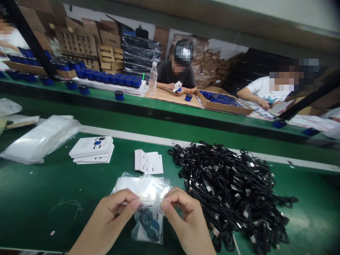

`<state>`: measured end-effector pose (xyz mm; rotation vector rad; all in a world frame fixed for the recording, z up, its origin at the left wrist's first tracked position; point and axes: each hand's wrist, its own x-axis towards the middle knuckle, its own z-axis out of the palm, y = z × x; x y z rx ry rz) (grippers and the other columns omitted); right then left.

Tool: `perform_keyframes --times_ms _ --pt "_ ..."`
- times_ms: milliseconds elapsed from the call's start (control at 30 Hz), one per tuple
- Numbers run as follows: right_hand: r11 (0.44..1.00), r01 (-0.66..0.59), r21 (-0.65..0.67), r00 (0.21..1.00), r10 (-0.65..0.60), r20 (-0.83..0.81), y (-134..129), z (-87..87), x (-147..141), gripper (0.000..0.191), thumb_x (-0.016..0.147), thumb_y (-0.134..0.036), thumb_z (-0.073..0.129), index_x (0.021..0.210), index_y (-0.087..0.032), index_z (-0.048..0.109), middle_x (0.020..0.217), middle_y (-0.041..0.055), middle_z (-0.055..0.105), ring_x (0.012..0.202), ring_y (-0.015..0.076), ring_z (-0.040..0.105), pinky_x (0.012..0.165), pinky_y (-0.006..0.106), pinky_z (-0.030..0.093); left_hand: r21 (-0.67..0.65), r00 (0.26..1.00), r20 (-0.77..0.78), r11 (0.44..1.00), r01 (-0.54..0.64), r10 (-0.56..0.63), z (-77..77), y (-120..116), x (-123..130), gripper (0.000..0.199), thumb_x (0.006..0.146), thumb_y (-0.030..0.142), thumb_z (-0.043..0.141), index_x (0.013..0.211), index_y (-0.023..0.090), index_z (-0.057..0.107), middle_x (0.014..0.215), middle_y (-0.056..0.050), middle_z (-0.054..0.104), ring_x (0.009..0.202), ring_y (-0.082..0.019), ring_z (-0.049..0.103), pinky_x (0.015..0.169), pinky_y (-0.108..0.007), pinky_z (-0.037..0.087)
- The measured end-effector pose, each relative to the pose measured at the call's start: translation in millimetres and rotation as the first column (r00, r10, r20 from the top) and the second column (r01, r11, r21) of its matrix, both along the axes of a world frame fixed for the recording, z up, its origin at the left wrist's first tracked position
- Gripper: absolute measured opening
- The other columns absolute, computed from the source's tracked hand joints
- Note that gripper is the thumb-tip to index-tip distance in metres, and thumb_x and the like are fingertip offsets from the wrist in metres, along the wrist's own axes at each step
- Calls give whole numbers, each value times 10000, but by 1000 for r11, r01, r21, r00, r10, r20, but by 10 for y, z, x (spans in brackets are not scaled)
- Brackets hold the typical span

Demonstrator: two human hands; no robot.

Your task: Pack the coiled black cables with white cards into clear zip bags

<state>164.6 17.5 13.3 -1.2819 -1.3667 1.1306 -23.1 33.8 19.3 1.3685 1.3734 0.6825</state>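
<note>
Nearest, a left hand (106, 219) and a right hand (187, 221), both low in the view, with thumbs and forefingers in narrow pinches on the upper edge of a clear plastic bag (140, 187), the left fingertips (135, 203) and right fingertips (164, 206) almost meeting across the film. Bag's long axis roughly front to back, tilted slightly, with the pinched upper part away from the wearer and the lower end toward the wearer, over a green workbench (45, 198). Inside that lower end, a coiled black cable (148, 223). Just right of the right hand, a large tangled heap of black cables (228, 191) with metal connectors. Directly ahead of the bag, a small stack of white printed cards (148, 162); farther left, a larger stack of cards (91, 150) and a pile of clear bags (39, 140). Across the next green bench, a person in a dark shirt (176, 69) with a small white-and-blue box (177, 86) in both hands, beside a water bottle (153, 78). Farther right, a person in a white shirt (265, 90), next to a cardboard tray of blue items (223, 102). Along the left of that bench, a row of blue cylindrical items (111, 79). Behind everything, stacked cardboard (77, 46).
</note>
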Motion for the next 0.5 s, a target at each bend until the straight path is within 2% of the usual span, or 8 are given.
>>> perform_keyframes --times_ms 133,200,267,367,433,500 --pt "1000 -11 -12 1000 11 1 16 2 1 153 835 -269 561 715 -179 588 691 5 549 662 158 517 630 265 408 123 990 43 983 -137 133 83 -44 79 264 775 440 605 620 229 635 632 48 565 608 -118 510 577 -181 382" --pt "1000 1 11 1000 -1 -21 16 -13 -18 124 827 -272 577 741 -185 599 728 9 569 679 157 534 634 254 423 135 987 46 978 -159 154 88 -55 110 266 780 443 595 628 228 634 628 52 559 594 -114 496 565 -183 379" --pt "1000 11 16 998 -10 -57 -14 -70 -83 103 801 -292 621 844 -199 623 793 13 603 679 154 549 616 240 443 128 981 60 974 -189 183 64 -69 148 284 808 466 558 660 230 608 626 59 538 577 -113 480 550 -191 375" --pt "999 33 41 999 -32 -25 -134 -239 -273 320 798 -349 649 1093 -232 603 937 45 655 767 200 605 671 279 493 192 957 43 937 -290 287 -6 -115 230 302 871 509 452 753 248 547 670 55 533 611 -127 491 571 -210 389" --pt "983 153 104 983 -162 87 -242 -366 -412 355 850 -359 611 1179 -231 573 1095 101 641 958 266 604 822 354 485 263 930 -2 897 -355 368 -62 -163 285 317 897 535 378 837 258 519 724 35 555 669 -149 528 619 -235 413" --pt "970 205 131 961 -224 160 -337 -456 -505 303 900 -325 563 1190 -239 572 1065 116 653 960 279 615 824 370 489 309 905 -59 870 -384 421 -117 -213 316 339 903 553 342 888 256 505 774 4 583 699 -172 559 653 -268 438"
